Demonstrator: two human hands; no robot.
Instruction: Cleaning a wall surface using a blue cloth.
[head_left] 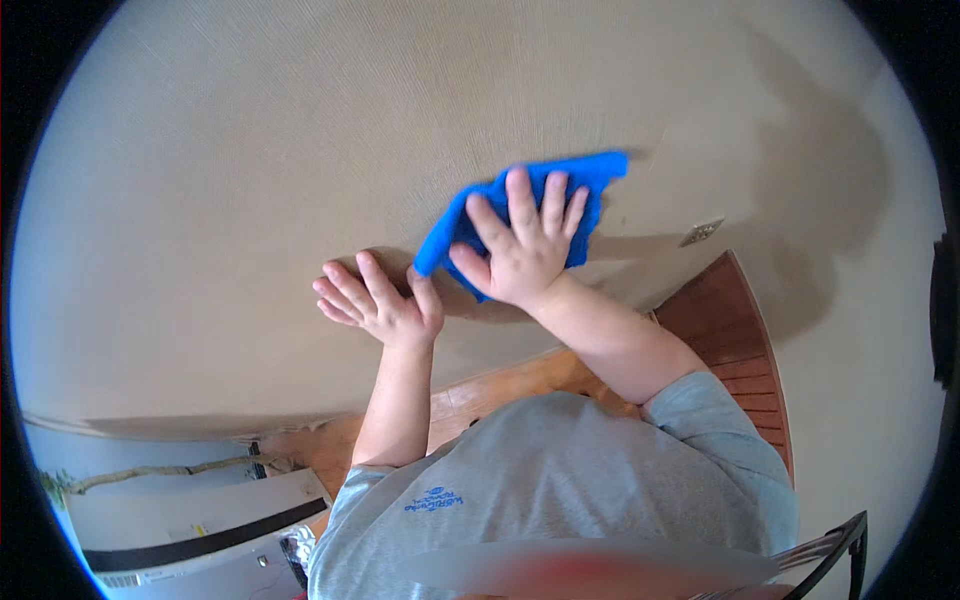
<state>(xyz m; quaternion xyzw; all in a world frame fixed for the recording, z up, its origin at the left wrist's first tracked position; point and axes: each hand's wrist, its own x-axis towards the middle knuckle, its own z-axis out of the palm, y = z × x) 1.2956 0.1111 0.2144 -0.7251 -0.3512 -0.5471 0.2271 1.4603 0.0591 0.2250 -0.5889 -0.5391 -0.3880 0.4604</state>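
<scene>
A bright blue cloth (602, 174) lies against the beige textured wall (300, 130), its upper and left edges rolled or folded. My right hand (525, 250) presses flat on the cloth, fingers spread and pointing up. To the left, my left hand (380, 305) is open with its fingers spread, at the wall and holding nothing. Its thumb reaches the cloth's lower left corner; whether it touches is hard to tell.
A wall socket (702, 232) sits right of the cloth. Brown wooden slatted furniture or panelling (725, 340) stands at the right, with wood-toned floor (470, 390) below. At lower left are a white appliance-like unit (200, 510) with a dark band and a branch (180, 470).
</scene>
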